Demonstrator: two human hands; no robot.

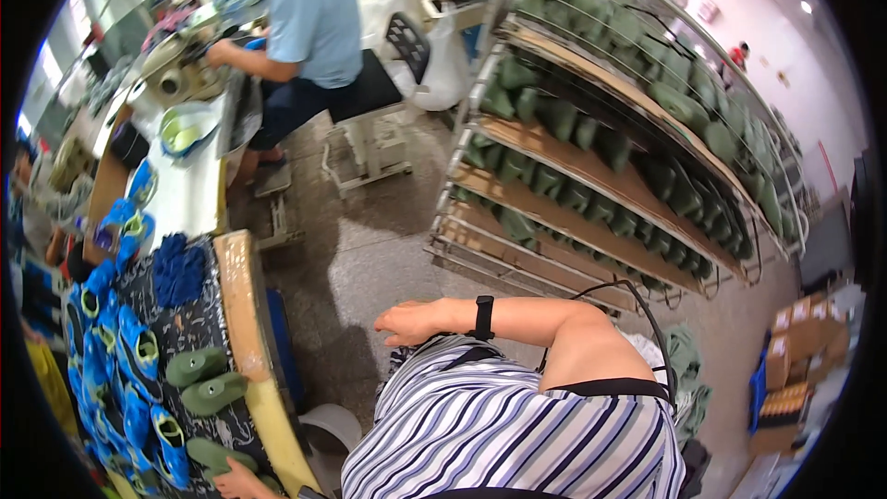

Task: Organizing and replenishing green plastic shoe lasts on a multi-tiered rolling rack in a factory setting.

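At the lower left edge, my left hand (242,482) is closed over the end of a green shoe last (220,455) lying on the dark, worn tabletop; part of the hand is cut off by the frame. Two more green shoe lasts (211,392) lie just beyond it, side by side. Left of them, blue shoe uppers (139,351) with yellow-green linings are heaped in several rows. My right hand (411,323) hangs in front of my striped shirt, fingers loosely stretched and holding nothing. A black band (483,317) circles that wrist.
A dark blue cloth (180,270) lies at the table's far end. The padded table edge (242,300) runs beside a pale bin (331,427). Ahead, a person in a light blue shirt (316,18) sits at a machine. A tiered rack (554,143) of green lasts stands right; cardboard boxes (806,342) sit far right.
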